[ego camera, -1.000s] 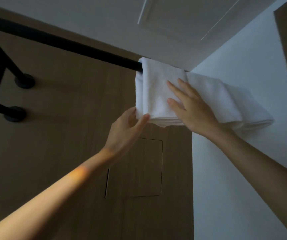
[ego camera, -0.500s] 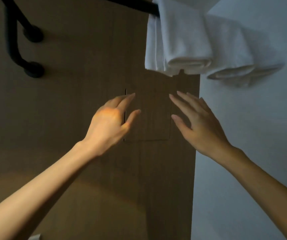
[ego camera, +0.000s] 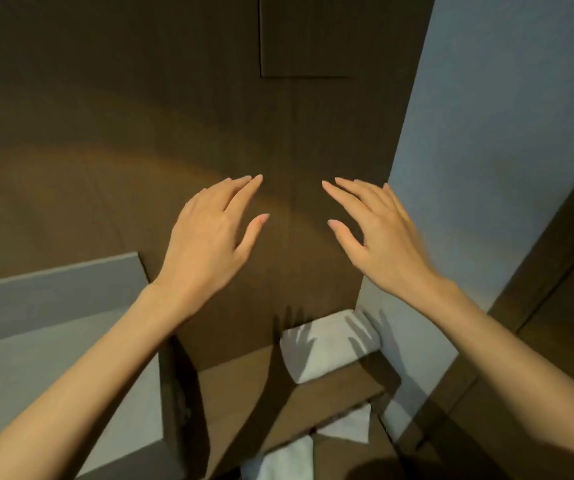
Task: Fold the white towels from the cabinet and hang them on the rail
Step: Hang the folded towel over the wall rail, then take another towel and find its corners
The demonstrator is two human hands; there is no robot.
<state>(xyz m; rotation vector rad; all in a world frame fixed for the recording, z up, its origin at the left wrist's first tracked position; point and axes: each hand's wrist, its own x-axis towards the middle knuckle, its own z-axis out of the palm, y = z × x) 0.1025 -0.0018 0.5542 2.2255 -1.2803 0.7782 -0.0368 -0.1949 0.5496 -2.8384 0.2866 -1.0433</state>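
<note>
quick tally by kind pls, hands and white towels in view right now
hands: 2, left hand and right hand, both open and empty
folded white towel on the wooden shelf: 1
white towel patches below that shelf: 2, the second lower down; they may be one towel, cannot tell
total: 5

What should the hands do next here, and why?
Probably lower both to the white towel on the wooden shelf and grip it. The left hand and right hand hover open and empty above it. The towel lies untouched beside the pale wall, so it likely needs folding next.
</note>
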